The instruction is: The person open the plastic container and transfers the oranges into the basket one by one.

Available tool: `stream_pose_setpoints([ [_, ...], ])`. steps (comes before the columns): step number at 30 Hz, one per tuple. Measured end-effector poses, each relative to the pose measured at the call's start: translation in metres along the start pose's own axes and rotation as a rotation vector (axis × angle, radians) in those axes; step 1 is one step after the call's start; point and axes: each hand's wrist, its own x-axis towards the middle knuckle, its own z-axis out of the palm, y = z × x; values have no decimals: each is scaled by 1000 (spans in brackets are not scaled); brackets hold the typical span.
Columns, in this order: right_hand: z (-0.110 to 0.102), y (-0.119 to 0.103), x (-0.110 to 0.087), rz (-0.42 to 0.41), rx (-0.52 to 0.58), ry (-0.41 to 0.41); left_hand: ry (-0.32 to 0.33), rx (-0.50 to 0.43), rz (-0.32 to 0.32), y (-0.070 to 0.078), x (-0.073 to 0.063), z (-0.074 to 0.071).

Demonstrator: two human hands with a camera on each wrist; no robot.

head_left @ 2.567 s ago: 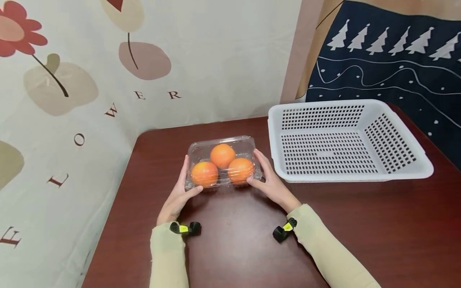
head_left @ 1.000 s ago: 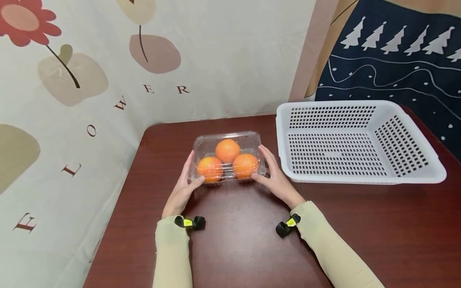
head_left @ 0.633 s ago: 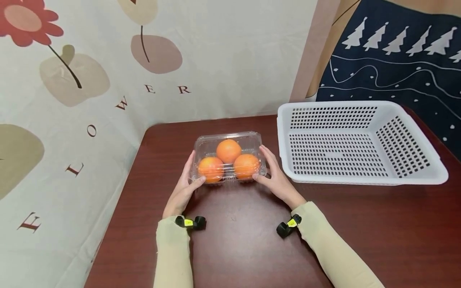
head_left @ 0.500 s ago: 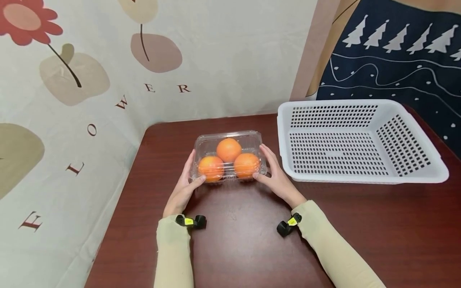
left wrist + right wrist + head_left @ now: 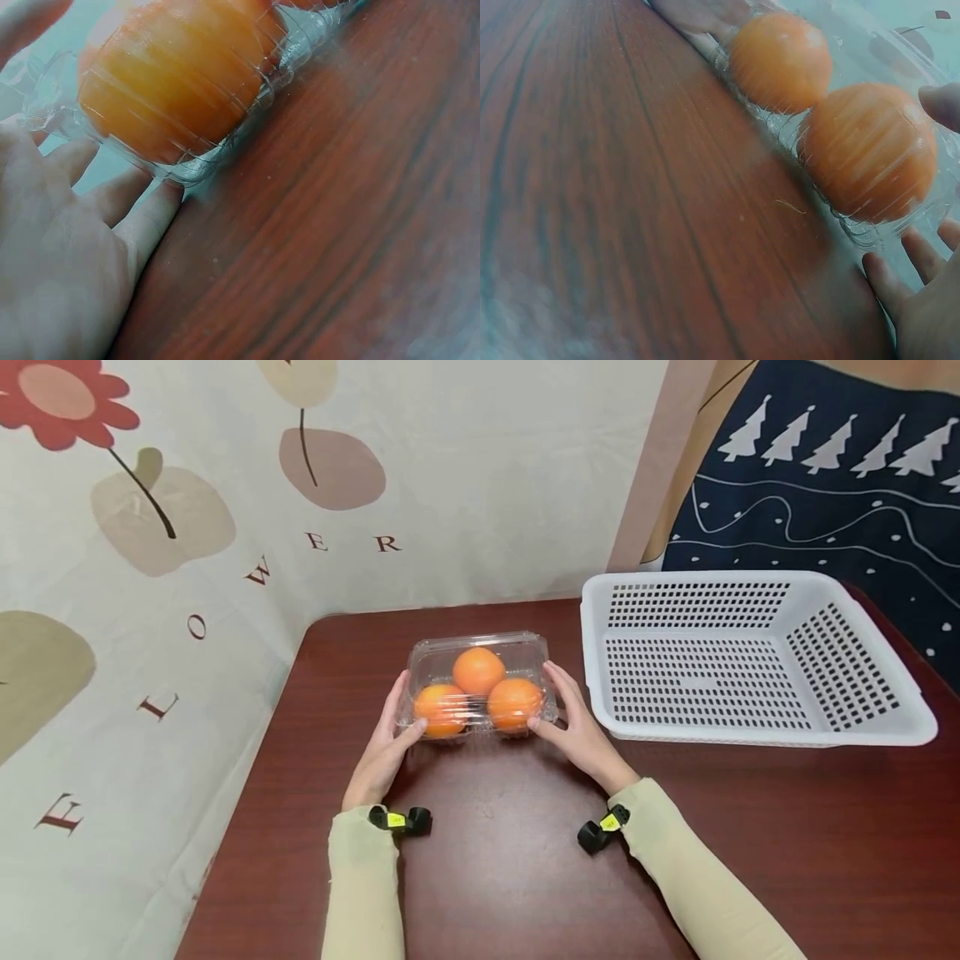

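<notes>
The clear plastic container is at the far part of the table, between the two hands; whether its base fully touches the tabletop cannot be confirmed. Inside lie a rear orange, a front left orange and a front right orange, grouped in a triangle. The lid appears down; its catches are too indistinct to pass.

The left hand grips the left end, thumb at the near corner, fingers along the side. The right hand grips the right end in matching fashion. In judgement the hold is sound, with the load shared. Good practice calls for light, even pressure, since thin plastic is likely to buckle or spring its lid, and for both ends to be kept level, since round fruit is likely to roll.

To the right stands the white basket, near the right hand but apart from it; its rim and left wall are the chief obstruction on that side. The fabric backdrop hangs close behind the table's far edge and limits reach there. A left wrist device and a right wrist device jut inward from the cuffs and could snag.
</notes>
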Motion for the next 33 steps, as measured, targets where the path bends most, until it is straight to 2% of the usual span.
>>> stream_pose_setpoints([
  [7,2,-4,0,-6,10,24,31,-4,-39,-14,6,-1],
  [11,3,-5,0,4,10,36,38,-4,-60,-17,8,0],
  [18,5,23,5,14,-33,70,17,-28,-69,-5,4,2],
  [22,6,29,4,11,-56,79,2,-24,-71,3,1,5],
  [28,3,27,4,8,-82,83,-20,-28,-57,6,2,7],
  [33,4,12,4,18,-66,60,-36,-42,-52,5,2,4],
])
